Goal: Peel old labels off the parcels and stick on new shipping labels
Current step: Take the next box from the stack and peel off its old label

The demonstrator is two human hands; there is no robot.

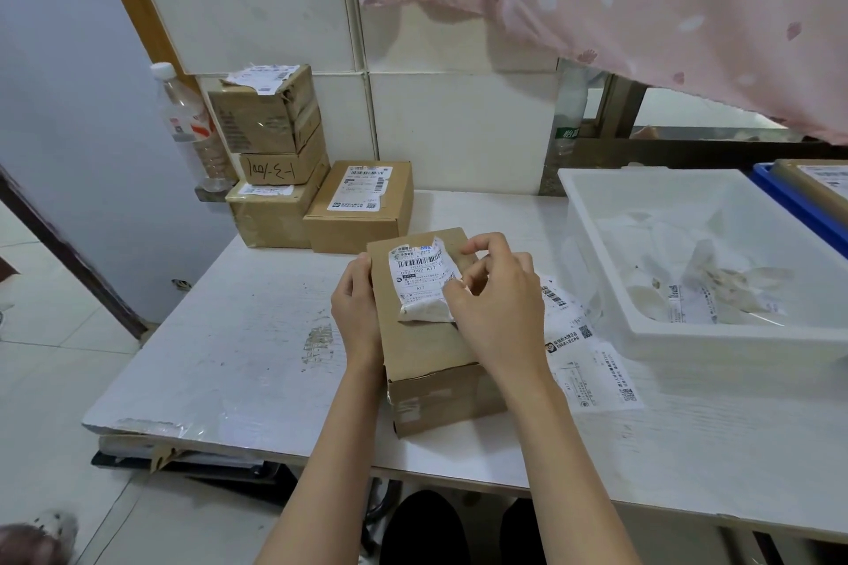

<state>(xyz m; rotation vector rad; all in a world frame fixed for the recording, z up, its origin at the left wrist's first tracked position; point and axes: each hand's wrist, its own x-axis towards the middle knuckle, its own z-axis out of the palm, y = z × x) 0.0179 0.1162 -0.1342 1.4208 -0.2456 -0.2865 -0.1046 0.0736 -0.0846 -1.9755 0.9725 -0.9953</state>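
A brown cardboard parcel [426, 344] sits at the middle of the scuffed white table [238, 335]. My left hand [355, 307] grips its left edge at nine o'clock, fingers curled around the side. My right hand [493, 303] pinches the right edge of the old label [420, 284], crinkled white paper that is bunched and lifting off the lid. Flat new shipping labels [592, 362] lie at three o'clock, beside a smooth white plastic bin [596, 216] holding crumpled paper scraps. Stacked cardboard boxes [275, 151] stand at eleven o'clock.
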